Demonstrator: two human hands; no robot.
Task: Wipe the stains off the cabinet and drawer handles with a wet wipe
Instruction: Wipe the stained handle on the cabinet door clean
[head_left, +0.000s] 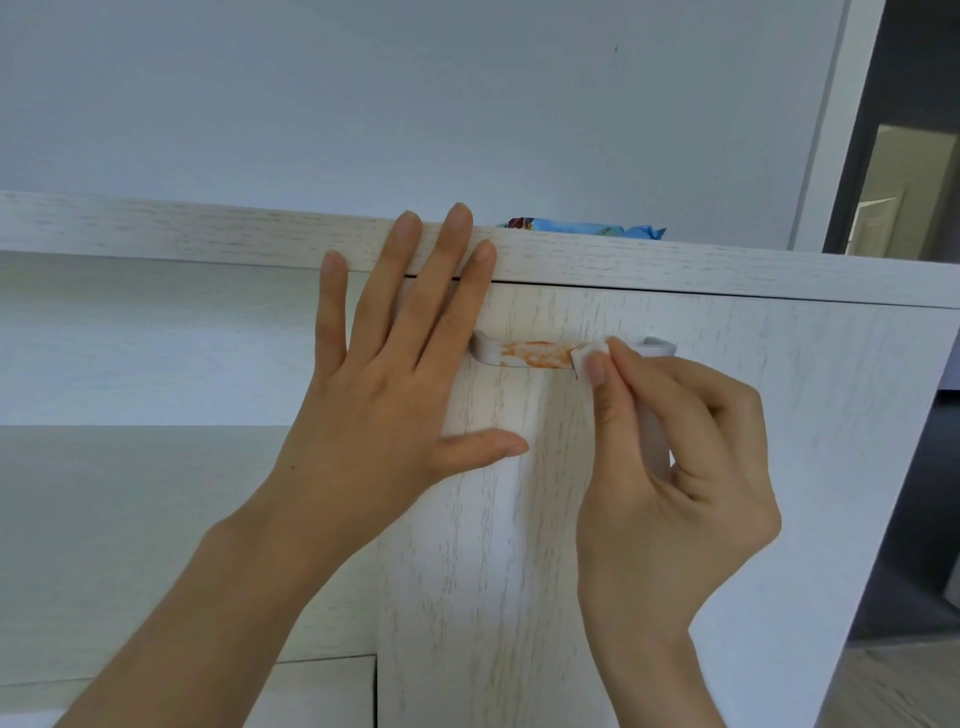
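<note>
From the head camera, a blue plastic wipe packet (584, 228) lies on top of the whitewashed wood-grain cabinet (727, 415), just right of centre in the upper half of the frame; its printing shows red and yellow patches at the left end, but no word or brand can be read. No other writing is visible.

The left hand (395, 374) lies flat against the cabinet front at the centre of the frame, fingers straight and fanned wide. The index, middle and ring fingertips (460, 218) reach up over the cabinet's top edge board, the little finger stops lower and further left, and the thumb points right across the door panel below the handle. It holds nothing.

The right hand (670, 457) sits right of centre, fingers curled narrow. Its thumb and index finger pinch a folded white wet wipe (589, 358) and hold its tip on the white curved bar handle (545, 354), which is mounted horizontally on the door just right of the left hand. An orange smeared stain (537, 353) covers the middle of the handle, to the left of the wipe. The rest of the wipe trails down inside the right hand's curled fingers.

At the lower left a paler drawer front (311, 691) shows beneath an open shelf recess.
</note>
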